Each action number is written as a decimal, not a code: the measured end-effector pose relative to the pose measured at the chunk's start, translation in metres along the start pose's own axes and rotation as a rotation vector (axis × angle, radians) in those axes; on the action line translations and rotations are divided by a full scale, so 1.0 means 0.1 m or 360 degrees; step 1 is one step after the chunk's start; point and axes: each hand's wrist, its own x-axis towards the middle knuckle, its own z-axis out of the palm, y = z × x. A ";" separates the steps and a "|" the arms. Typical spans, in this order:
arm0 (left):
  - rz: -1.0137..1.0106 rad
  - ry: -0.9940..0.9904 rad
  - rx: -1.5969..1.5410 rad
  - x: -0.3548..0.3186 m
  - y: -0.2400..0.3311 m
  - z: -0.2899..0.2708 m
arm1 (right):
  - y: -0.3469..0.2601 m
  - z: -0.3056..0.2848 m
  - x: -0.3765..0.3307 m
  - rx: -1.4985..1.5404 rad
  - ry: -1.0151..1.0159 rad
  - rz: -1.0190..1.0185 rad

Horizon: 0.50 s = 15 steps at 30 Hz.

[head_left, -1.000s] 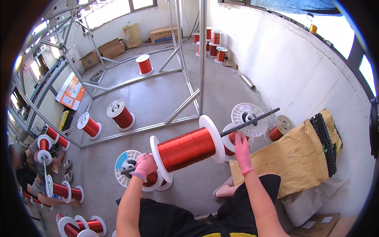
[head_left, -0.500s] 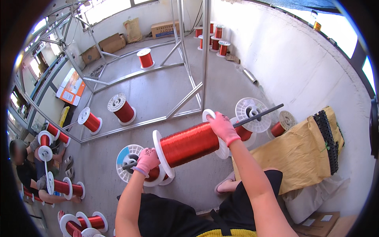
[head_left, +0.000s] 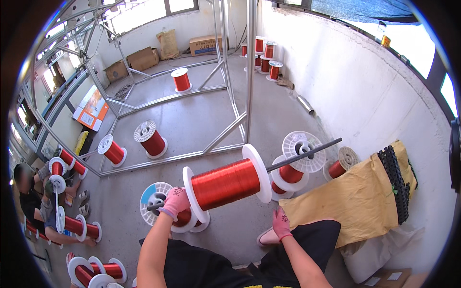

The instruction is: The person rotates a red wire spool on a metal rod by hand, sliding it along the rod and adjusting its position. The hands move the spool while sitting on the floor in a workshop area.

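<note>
Since the earlier frame, the right hand (head_left: 281, 223) has come off the far flange of the red wire spool with white plastic flanges (head_left: 224, 184) and dropped near the right knee. I see it loosely open with nothing in it; I can't tell whether its fingertips touch the yellow woven sack (head_left: 343, 201). Left hand (head_left: 175, 200), in a pink glove, is closed around the dark grey round rod (head_left: 312, 153); its palm side is hidden from me. Spool sits on the rod, slightly tilted, in front of the body; the rod's middle is hidden inside. Whether the rod's right end rests on the white-flanged standing spool (head_left: 288, 141) behind, I can't make out. Lower-left spools (head_left: 114, 270) are cut off by the lens rim.
</note>
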 end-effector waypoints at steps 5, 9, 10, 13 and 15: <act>-0.0014 -0.0073 0.0012 0.03 0.10 -0.10 | 0.00 0.14 -0.02 0.0061 0.0087 -0.0037; -0.0048 -0.0102 -0.0005 -0.04 0.08 -0.11 | -0.12 0.19 -0.02 0.0115 -0.0028 0.0025; -0.0043 -0.0092 -0.0023 -0.02 0.10 -0.13 | -0.07 0.17 -0.01 0.0078 -0.0021 -0.0001; -0.0039 -0.0114 -0.0065 0.02 0.15 -0.19 | 0.16 0.11 0.12 -0.0104 -0.0015 -0.0147; -0.0111 -0.0097 -0.0122 -0.03 0.05 -0.08 | -0.20 -0.30 0.16 0.0158 0.0097 -0.0069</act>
